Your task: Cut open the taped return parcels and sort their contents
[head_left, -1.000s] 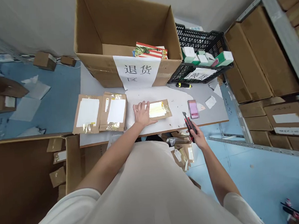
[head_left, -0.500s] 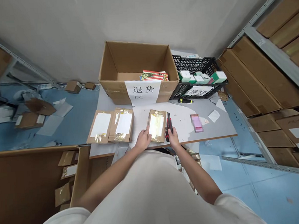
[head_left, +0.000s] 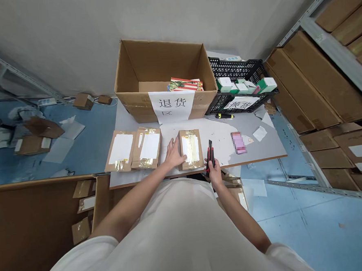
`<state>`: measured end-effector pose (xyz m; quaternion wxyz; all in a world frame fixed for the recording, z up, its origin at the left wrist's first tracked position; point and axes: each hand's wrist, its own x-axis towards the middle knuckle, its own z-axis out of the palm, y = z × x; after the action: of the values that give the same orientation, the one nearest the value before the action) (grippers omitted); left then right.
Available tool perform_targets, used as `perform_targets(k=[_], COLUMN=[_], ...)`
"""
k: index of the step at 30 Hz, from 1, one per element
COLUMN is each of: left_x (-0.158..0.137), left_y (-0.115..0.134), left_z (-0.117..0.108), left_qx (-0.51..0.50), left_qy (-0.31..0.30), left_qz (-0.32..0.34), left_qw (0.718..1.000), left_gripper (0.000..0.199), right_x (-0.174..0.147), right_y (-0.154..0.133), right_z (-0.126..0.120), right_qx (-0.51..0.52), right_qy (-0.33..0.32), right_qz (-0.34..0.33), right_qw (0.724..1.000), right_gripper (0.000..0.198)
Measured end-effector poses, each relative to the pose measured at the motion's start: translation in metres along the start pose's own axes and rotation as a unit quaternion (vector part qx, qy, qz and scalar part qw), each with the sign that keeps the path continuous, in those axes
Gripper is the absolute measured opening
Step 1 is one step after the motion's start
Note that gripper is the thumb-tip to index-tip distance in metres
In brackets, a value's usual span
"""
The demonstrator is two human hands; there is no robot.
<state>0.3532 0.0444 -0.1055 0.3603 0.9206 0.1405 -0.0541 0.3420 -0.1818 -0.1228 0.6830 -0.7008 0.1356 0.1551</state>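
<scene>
A small taped cardboard box [head_left: 196, 134] with a white label lies near the table's front edge. My left hand [head_left: 173, 155] rests against its left side, fingers spread and the thumb over the label. In my right hand [head_left: 214, 171] is a red and black utility knife [head_left: 210, 154], pointing away from me, just right of the box and apart from it. Whether its blade is out is too small to tell. Two more taped boxes, one with a broad label [head_left: 120, 149] and one beside it [head_left: 148, 149], lie to the left.
Behind stands a large open carton [head_left: 136, 107] with colourful packs inside. A black crate [head_left: 216, 104] holds green and white boxes. A yellow and black cutter [head_left: 224, 116] and a pink item [head_left: 238, 142] lie on the table [head_left: 217, 133]. Shelves of cartons [head_left: 315, 82] flank the right.
My right hand has moved the utility knife rightward, away from the box. My left hand has opened and shifted up along the box's left side. The view has tilted slightly.
</scene>
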Motion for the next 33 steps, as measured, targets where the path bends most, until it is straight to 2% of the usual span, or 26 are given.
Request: perform_targets(k=[3,5,8,11,13,15,17,20,22,25,27,29,31,33], left_x=[0.050,0.074,0.086,0.070,0.049,0.023,-0.003,-0.032,-0.039,-0.028,-0.010,0.008,0.021,0.026], left_y=[0.006,0.007,0.002,-0.004,-0.006,-0.008,-0.009,-0.011,-0.010,-0.003,0.005,0.012,0.016,0.017], left_z=[-0.013,-0.017,-0.018,-0.015,-0.011,-0.005,0.003,0.011,0.011,0.003,-0.005,-0.011,-0.013,-0.012], left_qx=[0.008,0.012,0.008,0.000,0.000,0.001,-0.008,-0.034,-0.027,0.048,0.114,0.169,0.201,0.217], left_qy=[-0.014,-0.035,-0.046,0.019,0.070,0.097,0.085,0.052,0.074,0.090,0.039,-0.038,-0.096,-0.113], left_qz=[0.050,0.088,0.096,0.031,-0.023,-0.065,-0.101,-0.132,-0.108,-0.008,0.058,0.103,0.123,0.128], left_qw=[0.999,0.995,0.994,0.999,0.997,0.993,0.991,0.989,0.991,0.995,0.991,0.979,0.967,0.961], left_gripper=[0.101,0.090,0.072,0.063,0.058,0.053,0.051,0.058,0.067,0.083,0.095,0.105,0.111,0.118], right_x=[-0.028,-0.041,-0.045,-0.028,-0.008,0.015,0.038,0.063,0.070,0.070,0.065,0.058,0.053,0.050], right_y=[0.009,0.012,0.010,-0.001,-0.013,-0.025,-0.037,-0.048,-0.050,-0.050,-0.047,-0.043,-0.039,-0.036], right_z=[-0.001,0.004,0.014,0.012,0.003,-0.006,-0.013,-0.014,-0.013,-0.022,-0.038,-0.056,-0.071,-0.081], right_qx=[0.039,0.102,0.175,0.169,0.147,0.124,0.107,0.101,0.097,0.046,-0.032,-0.105,-0.138,-0.138], right_qy=[-0.004,-0.013,-0.006,0.010,0.023,0.030,0.021,-0.005,-0.020,-0.021,-0.021,-0.039,-0.072,-0.101], right_qz=[0.058,0.097,0.113,0.080,0.043,0.001,-0.033,-0.052,-0.055,-0.058,-0.054,-0.039,-0.018,0.000], right_qw=[0.998,0.990,0.978,0.982,0.988,0.992,0.994,0.993,0.994,0.997,0.998,0.993,0.988,0.985], right_gripper=[0.049,0.050,0.050,0.046,0.043,0.042,0.041,0.042,0.044,0.047,0.049,0.055,0.067,0.077])
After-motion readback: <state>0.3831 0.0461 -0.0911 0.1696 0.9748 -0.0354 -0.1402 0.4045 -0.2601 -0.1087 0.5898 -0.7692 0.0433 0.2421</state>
